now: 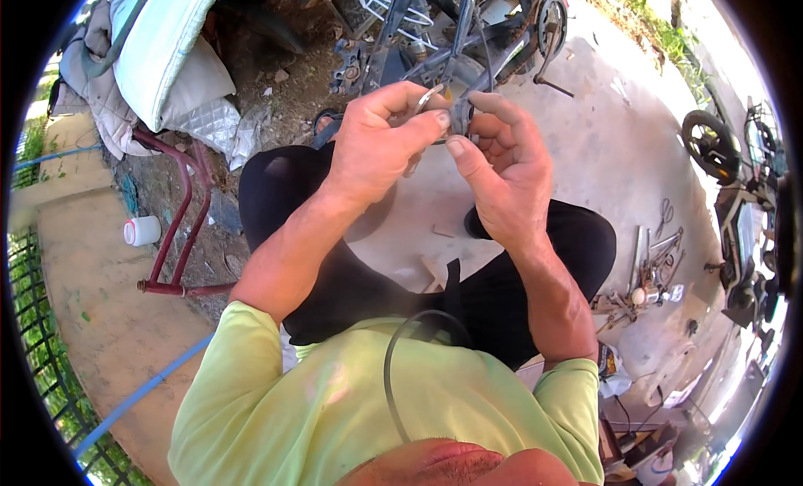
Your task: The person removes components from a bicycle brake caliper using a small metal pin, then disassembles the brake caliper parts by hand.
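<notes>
Both of my hands are raised together over my knees, at the upper middle of the view. Between thumb and fingers, my left hand [381, 139] pinches a thin, curved silver metal piece [428, 98]. My right hand [512, 172] grips a small, dark, rounded part [461, 116] by its edge, thumb below and index finger on top. The two pieces meet or nearly meet between the fingertips; whether they are joined I cannot tell. A bit of metal also shows beneath my left fingers, and those fingers are mostly hidden behind the hand.
Bicycle frame tubes [462, 30] and a crank arm [548, 68] lie just beyond my hands. Leftward are a bent dark-red tube frame [186, 202], a white tub [142, 231] and a pale padded sheet [159, 55]. Hand tools [657, 256] and a wheel [711, 145] are at right.
</notes>
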A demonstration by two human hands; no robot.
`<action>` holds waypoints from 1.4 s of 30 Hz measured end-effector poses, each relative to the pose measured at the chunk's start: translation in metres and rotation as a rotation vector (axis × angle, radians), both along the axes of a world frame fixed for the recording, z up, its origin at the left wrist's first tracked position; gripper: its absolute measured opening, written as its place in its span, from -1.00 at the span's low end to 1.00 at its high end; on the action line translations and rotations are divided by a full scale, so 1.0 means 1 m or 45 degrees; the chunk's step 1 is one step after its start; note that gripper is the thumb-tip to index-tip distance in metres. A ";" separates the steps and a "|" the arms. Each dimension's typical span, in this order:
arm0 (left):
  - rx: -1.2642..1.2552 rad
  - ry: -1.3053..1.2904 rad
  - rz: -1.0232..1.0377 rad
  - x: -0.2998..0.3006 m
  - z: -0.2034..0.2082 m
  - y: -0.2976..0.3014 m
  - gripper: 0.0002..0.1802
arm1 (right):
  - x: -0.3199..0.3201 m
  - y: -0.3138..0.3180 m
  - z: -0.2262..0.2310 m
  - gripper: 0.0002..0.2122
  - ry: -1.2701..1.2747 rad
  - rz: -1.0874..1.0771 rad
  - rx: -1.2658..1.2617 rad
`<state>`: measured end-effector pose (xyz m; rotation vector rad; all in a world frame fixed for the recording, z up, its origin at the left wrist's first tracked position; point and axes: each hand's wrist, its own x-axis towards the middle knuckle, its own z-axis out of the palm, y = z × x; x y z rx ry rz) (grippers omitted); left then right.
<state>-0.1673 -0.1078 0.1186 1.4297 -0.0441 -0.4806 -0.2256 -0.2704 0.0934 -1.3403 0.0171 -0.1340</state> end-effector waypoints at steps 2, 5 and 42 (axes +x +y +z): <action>-0.019 0.002 0.002 0.000 -0.002 -0.001 -0.87 | 0.000 -0.001 -0.001 -0.56 -0.024 -0.009 -0.024; -0.066 0.047 0.004 0.000 -0.003 0.001 -0.87 | -0.001 -0.001 -0.001 -0.56 -0.060 -0.025 -0.091; -0.026 -0.171 0.073 -0.008 -0.001 0.002 -0.88 | 0.000 -0.008 0.005 -0.55 0.313 0.228 0.432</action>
